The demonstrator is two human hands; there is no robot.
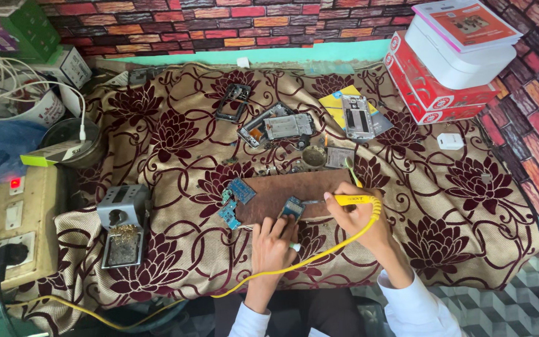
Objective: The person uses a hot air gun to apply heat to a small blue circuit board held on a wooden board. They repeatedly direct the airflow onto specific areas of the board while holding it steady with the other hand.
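left hand [274,242] pins small pcb [292,208]; right hand [358,213] grips yellow soldering iron [352,200].

The cloth-covered bench holds three small blue circuit boards [242,190], three stripped grey phone frames [233,102], two stacked red cardboard boxes [428,87], one yellow-handled soldering iron [350,200], one brown wooden work board [294,187] and one grey soldering stand [123,224].

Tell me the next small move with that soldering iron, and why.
Probably ease the yellow soldering iron in the right hand slightly left until its tip meets the small blue circuit board. The left hand pins that board on the brown wooden block.
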